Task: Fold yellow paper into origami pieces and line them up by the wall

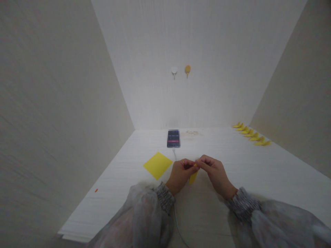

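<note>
Both hands meet over the white table, pinching a small piece of folded yellow paper between the fingertips. My left hand is closed on its left side, and my right hand is closed on its upper right end. Part of the paper hangs down below the fingers; the rest is hidden by them. Just left of my left hand lies a flat square yellow sheet, turned with a corner toward me.
A phone with a white cable stands near the back wall. Several folded yellow paper figures form a row at the back right. Two hooks, one white and one yellow, are on the wall. An orange scrap lies left.
</note>
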A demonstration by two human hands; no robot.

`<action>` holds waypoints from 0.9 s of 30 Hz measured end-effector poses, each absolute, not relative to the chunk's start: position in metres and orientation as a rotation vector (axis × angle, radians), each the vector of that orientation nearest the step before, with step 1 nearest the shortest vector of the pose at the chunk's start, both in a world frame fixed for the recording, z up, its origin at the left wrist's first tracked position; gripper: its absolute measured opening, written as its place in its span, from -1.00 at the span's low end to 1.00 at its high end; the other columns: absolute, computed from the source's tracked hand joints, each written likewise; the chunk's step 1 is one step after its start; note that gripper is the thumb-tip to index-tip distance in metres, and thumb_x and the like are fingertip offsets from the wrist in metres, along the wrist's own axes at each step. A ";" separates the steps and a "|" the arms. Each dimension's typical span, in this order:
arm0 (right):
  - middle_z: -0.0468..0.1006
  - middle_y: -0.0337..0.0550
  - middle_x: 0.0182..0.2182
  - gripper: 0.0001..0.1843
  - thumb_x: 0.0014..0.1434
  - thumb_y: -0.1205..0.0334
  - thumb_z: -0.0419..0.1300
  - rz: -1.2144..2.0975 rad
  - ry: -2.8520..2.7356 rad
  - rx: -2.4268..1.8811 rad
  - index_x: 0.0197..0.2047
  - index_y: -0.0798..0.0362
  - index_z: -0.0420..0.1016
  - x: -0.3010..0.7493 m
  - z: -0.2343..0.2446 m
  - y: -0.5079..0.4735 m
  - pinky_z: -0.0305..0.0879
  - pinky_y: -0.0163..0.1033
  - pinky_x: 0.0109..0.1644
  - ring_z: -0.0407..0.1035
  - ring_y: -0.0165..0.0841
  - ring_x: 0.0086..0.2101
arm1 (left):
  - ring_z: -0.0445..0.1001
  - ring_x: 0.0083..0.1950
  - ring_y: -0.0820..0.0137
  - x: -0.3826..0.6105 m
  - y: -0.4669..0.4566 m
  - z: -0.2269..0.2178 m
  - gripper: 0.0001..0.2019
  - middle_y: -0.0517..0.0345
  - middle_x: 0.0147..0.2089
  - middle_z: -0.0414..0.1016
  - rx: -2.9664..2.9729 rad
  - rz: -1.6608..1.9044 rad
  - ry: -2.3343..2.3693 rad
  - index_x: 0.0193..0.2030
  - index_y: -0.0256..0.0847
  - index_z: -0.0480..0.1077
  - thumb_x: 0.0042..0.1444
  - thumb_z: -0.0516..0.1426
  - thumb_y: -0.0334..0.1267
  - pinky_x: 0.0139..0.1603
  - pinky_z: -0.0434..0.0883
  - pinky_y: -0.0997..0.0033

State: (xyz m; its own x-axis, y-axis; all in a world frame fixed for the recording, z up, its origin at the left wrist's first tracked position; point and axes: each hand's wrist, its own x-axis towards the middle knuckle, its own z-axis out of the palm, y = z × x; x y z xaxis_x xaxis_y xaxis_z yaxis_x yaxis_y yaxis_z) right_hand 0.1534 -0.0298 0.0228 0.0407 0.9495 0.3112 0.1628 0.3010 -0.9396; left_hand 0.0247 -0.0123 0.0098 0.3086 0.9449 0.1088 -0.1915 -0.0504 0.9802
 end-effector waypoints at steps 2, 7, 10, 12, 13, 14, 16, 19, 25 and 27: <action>0.34 -0.28 -0.62 -0.75 -0.03 0.11 0.11 0.885 -1.362 -1.100 -0.60 0.09 0.32 0.151 0.024 -0.032 0.16 -0.31 -0.39 0.22 -0.43 -0.52 | 0.30 -0.49 0.50 0.026 -0.013 0.011 -0.75 0.16 -0.52 0.40 1.259 1.105 0.798 -0.48 -0.33 0.41 -0.28 0.23 -0.17 -0.42 0.23 0.47; 0.31 -0.27 -0.63 -0.72 -0.03 0.07 0.11 0.878 -1.322 -1.098 -0.61 0.08 0.26 0.150 0.025 -0.031 0.16 -0.32 -0.42 0.20 -0.43 -0.53 | 0.27 -0.51 0.53 0.026 -0.013 0.012 -0.76 0.18 -0.54 0.38 1.232 1.048 0.785 -0.50 -0.33 0.41 -0.28 0.23 -0.17 -0.45 0.19 0.51; 0.26 -0.29 -0.64 -0.72 -0.01 0.07 0.09 0.836 -1.290 -1.102 -0.61 0.08 0.25 0.151 0.026 -0.030 0.14 -0.35 -0.46 0.16 -0.46 -0.55 | 0.26 -0.52 0.54 0.025 -0.014 0.013 -0.76 0.20 -0.54 0.37 1.204 0.977 0.733 -0.50 -0.33 0.41 -0.27 0.22 -0.18 -0.45 0.18 0.52; 0.21 -0.32 -0.66 -0.70 0.00 0.08 0.08 0.805 -1.276 -1.123 -0.62 0.08 0.23 0.152 0.026 -0.030 0.10 -0.36 -0.50 0.12 -0.47 -0.58 | 0.26 -0.52 0.55 0.024 -0.014 0.013 -0.77 0.19 -0.54 0.37 1.208 0.933 0.711 -0.50 -0.33 0.41 -0.26 0.22 -0.19 -0.44 0.19 0.52; 0.20 -0.32 -0.67 -0.69 0.01 0.08 0.07 0.792 -1.277 -1.137 -0.63 0.08 0.22 0.151 0.026 -0.030 0.09 -0.36 -0.50 0.11 -0.48 -0.58 | 0.26 -0.52 0.55 0.024 -0.014 0.013 -0.78 0.19 -0.54 0.37 1.214 0.919 0.715 -0.50 -0.33 0.40 -0.26 0.22 -0.20 -0.44 0.20 0.51; 0.19 -0.33 -0.67 -0.68 0.02 0.08 0.06 0.782 -1.282 -1.151 -0.64 0.08 0.22 0.151 0.025 -0.030 0.08 -0.36 -0.51 0.10 -0.48 -0.59 | 0.26 -0.52 0.55 0.024 -0.014 0.013 -0.79 0.19 -0.55 0.37 1.219 0.910 0.726 -0.52 -0.34 0.40 -0.27 0.23 -0.21 -0.44 0.20 0.51; 0.19 -0.32 -0.67 -0.68 0.02 0.07 0.06 0.776 -1.293 -1.174 -0.64 0.08 0.22 0.151 0.023 -0.029 0.07 -0.36 -0.51 0.10 -0.48 -0.59 | 0.25 -0.54 0.55 0.024 -0.014 0.013 -0.79 0.20 -0.57 0.36 1.215 0.902 0.745 -0.54 -0.34 0.39 -0.28 0.23 -0.22 -0.46 0.19 0.52; 0.24 -0.30 -0.65 -0.68 0.03 0.06 0.04 0.765 -1.323 -1.186 -0.61 0.08 0.26 0.152 0.022 -0.027 0.11 -0.35 -0.48 0.15 -0.46 -0.56 | 0.24 -0.56 0.56 0.024 -0.014 0.013 -0.79 0.21 -0.59 0.34 1.178 0.922 0.758 -0.56 -0.34 0.38 -0.29 0.23 -0.21 -0.47 0.19 0.52; 0.37 -0.23 -0.55 -0.73 0.03 0.04 0.04 0.875 -1.429 -1.148 -0.43 0.09 0.35 0.152 0.022 -0.021 0.22 -0.31 -0.38 0.27 -0.42 -0.49 | 0.32 -0.51 0.50 0.021 -0.010 0.011 -0.78 0.15 -0.55 0.39 1.054 1.116 0.790 -0.53 -0.35 0.41 -0.26 0.22 -0.20 -0.40 0.26 0.48; 0.37 -0.25 -0.58 -0.75 -0.04 0.05 0.10 0.959 -1.462 -1.146 -0.46 0.10 0.35 0.151 0.019 -0.019 0.23 -0.31 -0.42 0.28 -0.42 -0.52 | 0.35 -0.49 0.48 0.020 -0.009 0.011 -0.78 0.13 -0.54 0.41 0.999 1.152 0.769 -0.52 -0.35 0.41 -0.24 0.21 -0.19 -0.37 0.29 0.45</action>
State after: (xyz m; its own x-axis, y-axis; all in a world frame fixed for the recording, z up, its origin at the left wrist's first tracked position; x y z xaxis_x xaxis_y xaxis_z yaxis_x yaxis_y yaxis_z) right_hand 0.1506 -0.0194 0.0189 -0.0470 0.9720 0.2303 0.1758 0.2350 -0.9560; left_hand 0.0204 -0.0087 0.0108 0.2526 0.9676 0.0022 -0.3691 0.0943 0.9246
